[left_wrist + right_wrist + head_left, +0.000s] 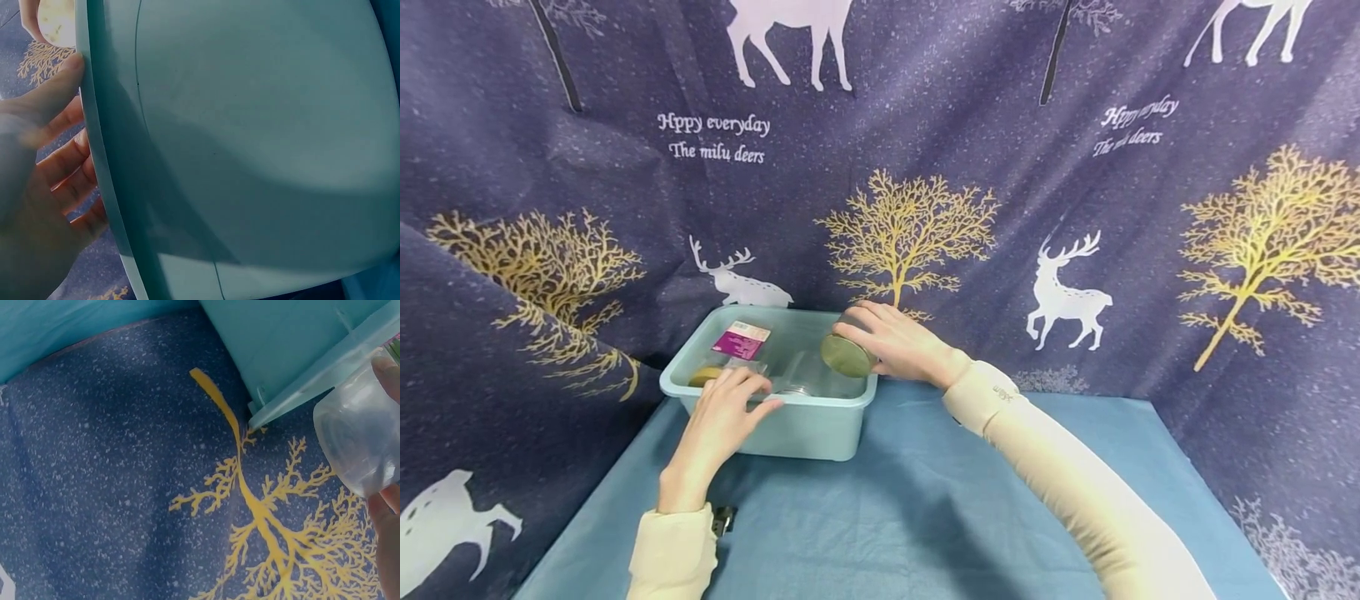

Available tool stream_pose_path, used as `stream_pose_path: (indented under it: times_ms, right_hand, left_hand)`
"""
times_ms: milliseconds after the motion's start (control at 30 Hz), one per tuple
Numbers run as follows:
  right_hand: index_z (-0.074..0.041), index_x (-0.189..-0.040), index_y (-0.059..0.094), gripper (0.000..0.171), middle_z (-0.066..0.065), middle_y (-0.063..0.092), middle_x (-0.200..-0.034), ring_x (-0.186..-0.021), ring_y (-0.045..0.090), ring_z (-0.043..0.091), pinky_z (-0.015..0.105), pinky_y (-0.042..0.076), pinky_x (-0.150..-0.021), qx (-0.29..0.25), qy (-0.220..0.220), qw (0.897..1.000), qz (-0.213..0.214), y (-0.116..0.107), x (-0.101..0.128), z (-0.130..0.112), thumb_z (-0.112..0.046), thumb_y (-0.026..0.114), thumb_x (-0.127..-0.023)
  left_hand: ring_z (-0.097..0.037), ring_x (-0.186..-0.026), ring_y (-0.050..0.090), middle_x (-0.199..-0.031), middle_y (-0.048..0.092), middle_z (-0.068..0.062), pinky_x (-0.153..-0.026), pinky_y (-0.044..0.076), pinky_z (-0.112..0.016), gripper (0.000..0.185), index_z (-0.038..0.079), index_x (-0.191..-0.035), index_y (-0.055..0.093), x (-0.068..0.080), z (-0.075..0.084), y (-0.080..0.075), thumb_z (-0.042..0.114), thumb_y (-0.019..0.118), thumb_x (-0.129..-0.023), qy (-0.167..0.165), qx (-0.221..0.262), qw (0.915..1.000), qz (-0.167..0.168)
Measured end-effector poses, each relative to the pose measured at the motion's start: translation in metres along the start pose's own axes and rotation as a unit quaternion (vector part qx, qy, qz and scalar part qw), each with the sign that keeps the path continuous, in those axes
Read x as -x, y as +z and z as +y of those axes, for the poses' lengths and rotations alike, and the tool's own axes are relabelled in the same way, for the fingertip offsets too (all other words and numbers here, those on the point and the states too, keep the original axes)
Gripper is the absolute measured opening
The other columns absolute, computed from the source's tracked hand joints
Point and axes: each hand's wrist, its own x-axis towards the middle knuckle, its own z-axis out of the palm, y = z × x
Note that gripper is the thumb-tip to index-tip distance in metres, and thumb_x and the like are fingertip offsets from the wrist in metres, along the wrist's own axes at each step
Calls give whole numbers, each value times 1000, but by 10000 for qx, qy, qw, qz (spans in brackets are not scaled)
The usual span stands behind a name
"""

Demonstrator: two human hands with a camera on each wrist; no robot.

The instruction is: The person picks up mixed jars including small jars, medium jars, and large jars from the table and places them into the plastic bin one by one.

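Above far right rim of pale teal plastic bin [820,429] | right hand [902,343] grips clear gold-lidded jar [847,353] sideways | left hand [722,417] relaxed, fingers over near rim | risk: smooth jar slips, drops.

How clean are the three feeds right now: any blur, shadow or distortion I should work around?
Head view: evenly lit and sharp, with wide-angle bending at the edges; the bin, left hand and right hand holding the jar read clearly. Left wrist view: the bin wall fills the frame under a broad curved shadow, and the palm is blurred. Right wrist view: dim and bluish, the jar soft at the edge.
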Motion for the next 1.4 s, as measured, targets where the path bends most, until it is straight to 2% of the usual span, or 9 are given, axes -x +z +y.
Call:
stream_pose_path:
  times_ms: [500, 700, 833, 1133, 1400]
  right_hand:
    - [-17, -147, 40, 81, 15, 41, -144, -136, 34, 39, 49, 31, -108, 18, 92, 9998, -170, 9, -11, -5, -21, 82, -77]
    - [-18, -151, 36, 92, 16, 35, -151, -140, 29, 38, 48, 27, -110, -110, 285, 9985, -462, 9, -10, -3, -37, 85, -76]
    - [-18, -153, 32, 94, 16, 30, -154, -143, 24, 36, 48, 23, -112, -218, 439, 9971, -582, 9, -8, -1, -46, 82, -77]
    - [-16, -150, 37, 82, 17, 33, -152, -141, 28, 34, 48, 25, -111, -508, 570, 9967, -284, 11, -3, 1, -53, 71, -85]
    - [-15, -148, 40, 76, 17, 36, -149, -138, 32, 31, 47, 26, -110, -682, 606, 9958, -74, 12, 8, 0, -49, 70, -88]
  left_hand:
    - [-26, -91, 55, -91, 62, -4, -75, 37, -44, 23, 10, -91, 69, 0, 2, 0, 27, 81, -81, 2, 43, 10000, -2]
    - [-27, -90, 54, -90, 61, -4, -76, 37, -44, 23, 11, -90, 68, -1, 2, 1, 27, 81, -81, 65, -14, 10000, 28]
    - [-27, -91, 54, -91, 61, -4, -76, 37, -44, 23, 11, -90, 68, 0, 2, 0, 27, 81, -81, 40, -10, 10000, 25]
    - [-26, -90, 53, -93, 61, -4, -75, 36, -43, 22, 12, -90, 68, 1, 2, 0, 26, 81, -81, -38, 48, 10000, -18]
    - [-27, -89, 53, -92, 62, -5, -75, 36, -43, 22, 11, -90, 68, 0, 1, 0, 26, 82, -80, -14, 32, 10000, 21]
